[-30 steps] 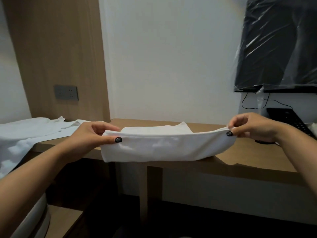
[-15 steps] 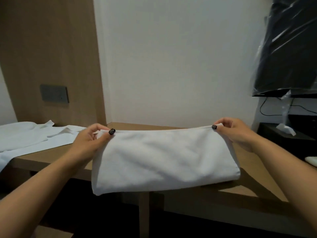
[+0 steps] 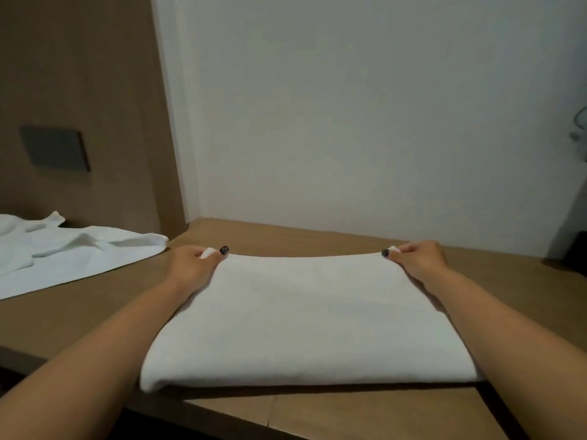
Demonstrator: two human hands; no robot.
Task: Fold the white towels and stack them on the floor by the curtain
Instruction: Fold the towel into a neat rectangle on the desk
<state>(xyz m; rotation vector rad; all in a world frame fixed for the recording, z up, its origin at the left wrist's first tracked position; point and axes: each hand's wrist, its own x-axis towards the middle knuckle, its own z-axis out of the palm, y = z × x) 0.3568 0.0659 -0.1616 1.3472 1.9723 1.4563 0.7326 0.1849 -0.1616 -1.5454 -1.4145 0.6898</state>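
A folded white towel (image 3: 305, 319) lies flat on the wooden desk (image 3: 365, 414), its near edge close to the desk's front. My left hand (image 3: 193, 265) pinches its far left corner between thumb and fingers. At the far right corner my right hand (image 3: 416, 260) pinches the cloth the same way. A second white towel (image 3: 63, 252), unfolded and rumpled, lies spread on the desk at the left. The floor and the curtain are out of view.
A white wall (image 3: 349, 122) runs behind the desk, and a wood panel with a dark socket plate (image 3: 55, 149) stands at the left. Something dark sits at the desk's far right edge (image 3: 571, 249).
Both hands lowered the towel from the air onto the desk, where it lies flat. The view tilted down and left, so the wrapped black screen left the frame.
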